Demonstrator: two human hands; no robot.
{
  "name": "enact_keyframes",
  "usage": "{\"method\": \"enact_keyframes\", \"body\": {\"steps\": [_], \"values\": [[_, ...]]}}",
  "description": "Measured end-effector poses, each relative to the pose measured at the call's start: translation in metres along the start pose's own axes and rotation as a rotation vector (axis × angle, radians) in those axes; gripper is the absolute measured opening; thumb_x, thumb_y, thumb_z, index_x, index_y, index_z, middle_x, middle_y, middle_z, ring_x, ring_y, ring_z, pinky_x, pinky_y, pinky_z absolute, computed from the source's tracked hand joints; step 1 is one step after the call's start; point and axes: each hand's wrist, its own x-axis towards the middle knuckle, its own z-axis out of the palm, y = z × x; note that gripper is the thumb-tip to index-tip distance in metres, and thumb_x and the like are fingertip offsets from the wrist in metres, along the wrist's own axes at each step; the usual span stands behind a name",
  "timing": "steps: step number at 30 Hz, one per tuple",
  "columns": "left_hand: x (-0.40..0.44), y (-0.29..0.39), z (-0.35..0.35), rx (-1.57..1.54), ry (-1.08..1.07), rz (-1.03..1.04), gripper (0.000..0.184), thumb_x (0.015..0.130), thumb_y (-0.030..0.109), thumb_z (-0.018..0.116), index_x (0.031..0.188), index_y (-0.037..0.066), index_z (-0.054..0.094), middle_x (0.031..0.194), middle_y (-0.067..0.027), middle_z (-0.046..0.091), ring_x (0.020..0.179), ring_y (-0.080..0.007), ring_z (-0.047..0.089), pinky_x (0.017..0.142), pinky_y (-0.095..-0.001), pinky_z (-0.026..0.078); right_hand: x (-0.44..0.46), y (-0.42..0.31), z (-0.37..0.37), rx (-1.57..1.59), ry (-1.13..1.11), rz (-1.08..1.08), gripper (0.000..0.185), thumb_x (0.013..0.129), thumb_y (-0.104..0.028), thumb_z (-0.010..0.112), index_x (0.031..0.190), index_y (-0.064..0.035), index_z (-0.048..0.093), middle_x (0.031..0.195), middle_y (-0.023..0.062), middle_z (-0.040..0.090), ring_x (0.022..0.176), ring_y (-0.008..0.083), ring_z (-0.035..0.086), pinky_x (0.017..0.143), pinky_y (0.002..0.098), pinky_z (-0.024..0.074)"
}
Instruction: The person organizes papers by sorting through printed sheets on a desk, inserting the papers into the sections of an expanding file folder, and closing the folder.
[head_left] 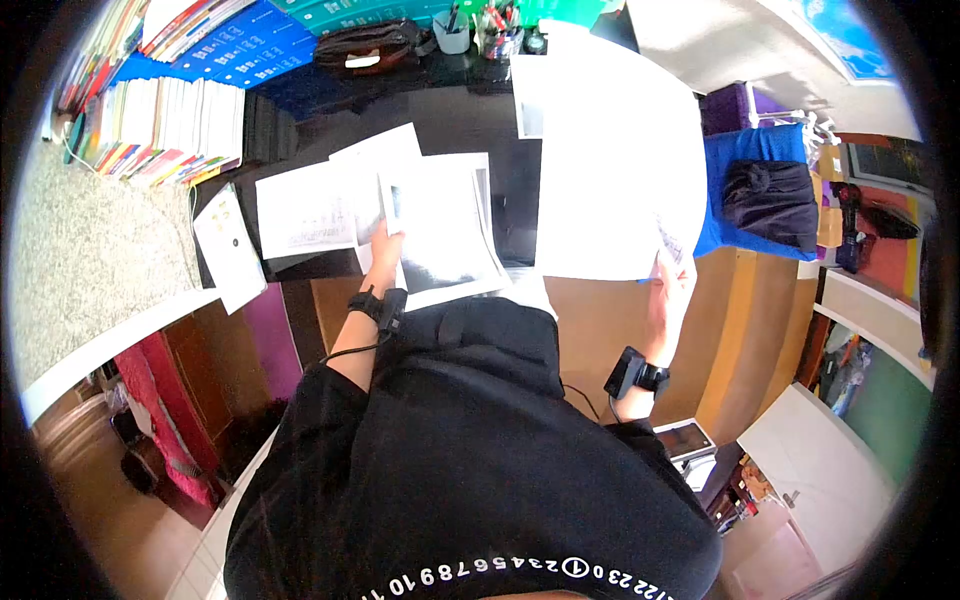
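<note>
My left hand [385, 250] is closed on the left edge of a stack of printed sheets [445, 220] at the front edge of the black desk. A dark grey picture shows on the stack's lower part. Left of it, more printed sheets [305, 212] lie overlapping on the desk. On the right, my right hand [674, 285] pinches the lower right corner of a large white sheet [615, 160], which reaches from the desk's back to its front edge. Black devices are strapped to both wrists.
Rows of books [170, 125] stand at the left. Blue and green boxes [240, 50], a dark brown bag [370, 50] and pen cups [498, 35] line the back of the black desk [450, 110]. Dark cloth [770, 200] lies on a blue chair at the right.
</note>
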Motion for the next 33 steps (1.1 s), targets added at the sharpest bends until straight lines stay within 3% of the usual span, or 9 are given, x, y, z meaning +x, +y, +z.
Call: {"method": "enact_keyframes", "body": {"steps": [5,10,13,18,22,25,27,29,33], "values": [[0.018,-0.025,0.008,0.081,-0.025,0.106,0.033,0.078,0.000,0.052,0.111,-0.002,0.052,0.100,-0.0116,0.061,0.093,-0.0200,0.057,0.081,-0.0313,0.044,-0.006,-0.007,-0.005,0.066,0.061,-0.036,0.031,0.086,-0.004,0.057,0.116,0.0036,0.054,0.111,0.0108,0.060,0.101,0.0177,0.057,0.090,0.0300,0.0417],[0.004,-0.003,0.000,0.380,0.129,0.307,0.048,0.080,-0.002,0.053,0.126,0.004,0.041,0.112,-0.0242,0.056,0.104,-0.0383,0.054,0.088,-0.0400,0.042,-0.013,-0.016,0.006,0.068,0.113,-0.041,0.029,0.086,-0.006,0.059,0.113,0.0025,0.055,0.109,0.0099,0.061,0.097,0.0147,0.058,0.085,0.0272,0.0432],[0.010,-0.011,-0.002,0.465,0.200,0.407,0.048,0.080,-0.003,0.052,0.126,0.006,0.042,0.110,-0.0253,0.057,0.104,-0.0393,0.054,0.087,-0.0408,0.042,-0.011,-0.014,0.008,0.057,0.121,-0.075,0.028,0.086,-0.006,0.059,0.113,0.0019,0.055,0.106,0.0093,0.062,0.094,0.0138,0.058,0.081,0.0256,0.0441],[0.022,-0.025,-0.012,0.016,-0.007,0.141,0.019,0.078,0.001,0.052,0.096,-0.002,0.059,0.082,-0.0072,0.060,0.075,-0.0153,0.054,0.067,-0.0289,0.042,-0.010,-0.021,0.010,0.040,0.406,-0.218,0.033,0.086,-0.007,0.056,0.117,0.0024,0.051,0.107,0.0093,0.059,0.093,0.0154,0.057,0.079,0.0254,0.0444],[0.020,-0.018,-0.019,-0.058,-0.123,-0.055,0.018,0.082,0.007,0.056,0.097,-0.002,0.061,0.089,-0.0041,0.059,0.082,-0.0136,0.052,0.071,-0.0286,0.042,-0.005,-0.002,-0.025,-0.053,0.552,-0.191,0.034,0.087,-0.006,0.054,0.118,0.0063,0.049,0.110,0.0123,0.057,0.100,0.0188,0.054,0.087,0.0304,0.0420],[0.012,-0.006,-0.008,0.172,-0.084,0.101,0.021,0.081,0.015,0.061,0.092,-0.002,0.060,0.077,-0.0067,0.058,0.071,-0.0162,0.054,0.064,-0.0297,0.042,-0.004,0.019,-0.044,-0.083,0.576,-0.158,0.035,0.087,-0.006,0.054,0.119,0.0072,0.048,0.113,0.0133,0.056,0.102,0.0194,0.054,0.089,0.0310,0.0409],[0.017,-0.008,-0.002,0.522,-0.097,0.505,0.028,0.080,0.019,0.063,0.097,-0.003,0.059,0.092,-0.0129,0.059,0.078,-0.0251,0.056,0.070,-0.0336,0.045,-0.005,0.032,-0.046,-0.060,0.576,-0.139,0.036,0.087,-0.006,0.054,0.120,0.0076,0.047,0.114,0.0139,0.056,0.102,0.0197,0.054,0.089,0.0304,0.0408],[0.003,0.010,0.017,0.541,-0.139,0.625,0.038,0.078,0.023,0.065,0.104,-0.003,0.058,0.108,-0.0168,0.056,0.093,-0.0328,0.056,0.080,-0.0365,0.046,-0.005,0.042,-0.042,-0.043,0.560,-0.086,0.037,0.087,-0.005,0.052,0.121,0.0072,0.047,0.116,0.0138,0.056,0.103,0.0200,0.055,0.090,0.0305,0.0406],[-0.013,0.048,0.045,0.630,-0.110,0.600,0.034,0.079,0.020,0.062,0.103,-0.002,0.059,0.109,-0.0175,0.056,0.097,-0.0359,0.056,0.085,-0.0372,0.045,-0.009,0.052,-0.032,-0.023,0.543,0.001,0.036,0.087,-0.004,0.051,0.121,0.0057,0.048,0.114,0.0130,0.057,0.102,0.0193,0.055,0.088,0.0308,0.0411]]}}
